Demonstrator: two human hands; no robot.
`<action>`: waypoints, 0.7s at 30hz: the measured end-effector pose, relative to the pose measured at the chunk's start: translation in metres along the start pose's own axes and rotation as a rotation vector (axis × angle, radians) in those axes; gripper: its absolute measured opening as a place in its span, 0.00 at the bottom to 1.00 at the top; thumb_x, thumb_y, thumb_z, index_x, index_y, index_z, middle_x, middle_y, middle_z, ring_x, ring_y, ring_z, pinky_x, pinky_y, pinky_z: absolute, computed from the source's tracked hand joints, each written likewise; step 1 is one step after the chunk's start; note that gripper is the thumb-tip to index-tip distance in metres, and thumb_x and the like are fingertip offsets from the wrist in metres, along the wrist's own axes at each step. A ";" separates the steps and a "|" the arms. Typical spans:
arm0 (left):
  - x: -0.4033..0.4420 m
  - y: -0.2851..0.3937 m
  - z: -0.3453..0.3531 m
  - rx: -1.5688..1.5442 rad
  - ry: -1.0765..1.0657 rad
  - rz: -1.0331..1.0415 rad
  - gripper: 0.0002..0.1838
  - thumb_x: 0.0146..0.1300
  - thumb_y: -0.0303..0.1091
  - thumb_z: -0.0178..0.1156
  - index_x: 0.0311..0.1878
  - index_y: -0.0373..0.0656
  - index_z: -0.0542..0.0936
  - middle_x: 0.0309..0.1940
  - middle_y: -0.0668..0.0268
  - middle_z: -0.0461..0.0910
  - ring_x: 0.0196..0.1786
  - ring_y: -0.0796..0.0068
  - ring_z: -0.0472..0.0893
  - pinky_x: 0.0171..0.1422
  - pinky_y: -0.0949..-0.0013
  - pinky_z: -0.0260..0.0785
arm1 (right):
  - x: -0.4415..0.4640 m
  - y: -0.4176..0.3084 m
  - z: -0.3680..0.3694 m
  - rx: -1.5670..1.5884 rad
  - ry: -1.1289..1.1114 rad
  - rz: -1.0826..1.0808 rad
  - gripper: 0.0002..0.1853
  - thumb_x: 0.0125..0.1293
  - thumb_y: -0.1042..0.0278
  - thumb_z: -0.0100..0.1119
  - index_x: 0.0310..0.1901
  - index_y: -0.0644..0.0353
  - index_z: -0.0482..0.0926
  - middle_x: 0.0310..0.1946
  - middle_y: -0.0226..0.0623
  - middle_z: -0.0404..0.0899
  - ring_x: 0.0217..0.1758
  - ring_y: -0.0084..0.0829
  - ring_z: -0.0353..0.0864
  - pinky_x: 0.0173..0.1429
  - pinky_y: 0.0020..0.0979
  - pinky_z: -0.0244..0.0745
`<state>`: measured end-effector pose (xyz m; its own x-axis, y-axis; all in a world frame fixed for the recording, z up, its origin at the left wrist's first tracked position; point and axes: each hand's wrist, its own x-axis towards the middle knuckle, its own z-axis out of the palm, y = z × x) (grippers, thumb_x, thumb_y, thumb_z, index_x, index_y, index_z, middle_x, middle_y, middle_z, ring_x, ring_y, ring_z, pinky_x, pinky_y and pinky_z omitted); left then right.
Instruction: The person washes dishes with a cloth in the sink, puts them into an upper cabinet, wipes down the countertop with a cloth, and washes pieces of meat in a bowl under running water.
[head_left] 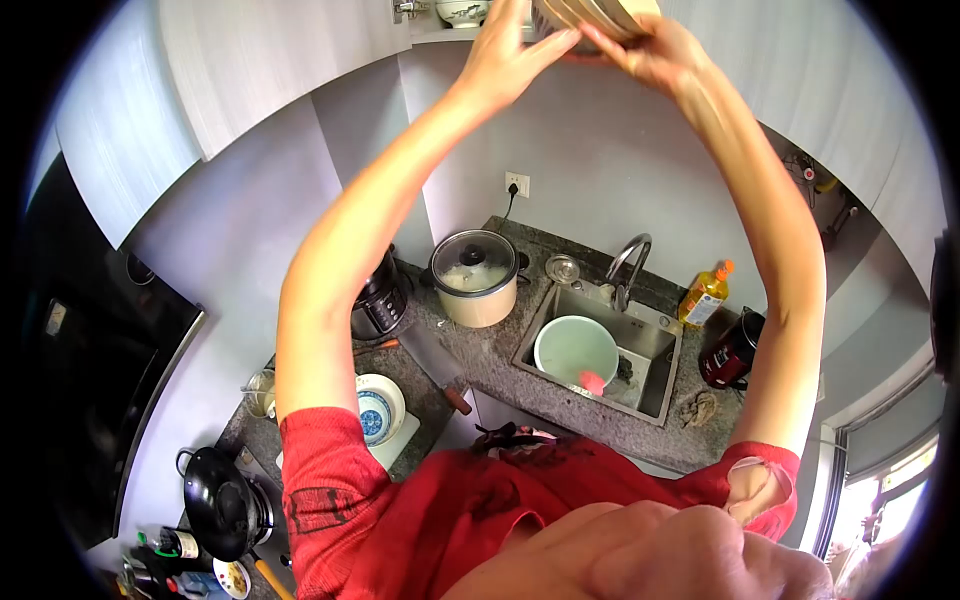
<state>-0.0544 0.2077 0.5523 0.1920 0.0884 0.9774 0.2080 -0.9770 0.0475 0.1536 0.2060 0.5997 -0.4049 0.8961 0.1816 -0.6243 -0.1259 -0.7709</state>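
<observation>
Both my arms reach up to the open wall cabinet at the top edge. Between my hands is a tilted stack of dishes (592,18), cream-coloured at the rims; the frame cuts it off, and I cannot tell bowls from plates. My left hand (508,62) grips its left side, thumb along the underside. Around the right side and bottom, my right hand (660,55) is closed, fingers under the stack. A patterned bowl (462,12) sits on the cabinet shelf (440,36), left of the stack and close to my left hand.
Below are a rice cooker (476,290), a cleaver (432,360) and white bowls (392,395) on the counter. The sink (655,385) holds a pale green basin (577,345). A detergent bottle (705,297) and kettle (733,350) stand right; a wok (215,500) sits left. Cabinet door (290,60) hangs overhead.
</observation>
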 end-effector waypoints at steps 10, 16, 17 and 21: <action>0.066 -0.143 0.056 0.006 0.002 -0.263 0.31 0.64 0.38 0.53 0.68 0.37 0.59 0.55 0.48 0.74 0.57 0.56 0.74 0.61 0.63 0.64 | 0.090 -0.055 0.018 -0.428 0.345 -0.083 0.27 0.67 0.47 0.44 0.56 0.62 0.67 0.58 0.52 0.63 0.60 0.59 0.66 0.41 0.43 0.83; 0.073 -0.195 0.082 -0.194 -0.043 -0.311 0.29 0.62 0.26 0.48 0.68 0.38 0.60 0.52 0.51 0.76 0.53 0.62 0.76 0.56 0.69 0.68 | 0.099 -0.048 0.024 -0.754 0.686 -0.107 0.34 0.66 0.34 0.38 0.57 0.58 0.66 0.51 0.49 0.71 0.52 0.55 0.72 0.42 0.47 0.81; 0.075 -0.187 0.083 -0.196 -0.046 -0.319 0.29 0.62 0.26 0.48 0.68 0.38 0.60 0.52 0.51 0.76 0.53 0.62 0.76 0.56 0.69 0.68 | 0.105 -0.049 0.017 -0.751 0.690 -0.098 0.34 0.66 0.34 0.38 0.57 0.58 0.66 0.51 0.49 0.71 0.52 0.55 0.72 0.42 0.47 0.81; 0.056 -0.181 0.087 -0.176 -0.031 -0.202 0.29 0.62 0.27 0.46 0.69 0.40 0.59 0.53 0.49 0.74 0.53 0.64 0.75 0.59 0.68 0.66 | 0.112 -0.041 0.004 -0.610 0.455 -0.143 0.31 0.68 0.41 0.39 0.61 0.59 0.63 0.52 0.48 0.71 0.51 0.46 0.73 0.51 0.48 0.74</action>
<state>0.0024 0.4065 0.5800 0.1935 0.2886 0.9377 0.0760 -0.9573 0.2789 0.1312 0.3099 0.6537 0.0483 0.9893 0.1375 -0.1184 0.1424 -0.9827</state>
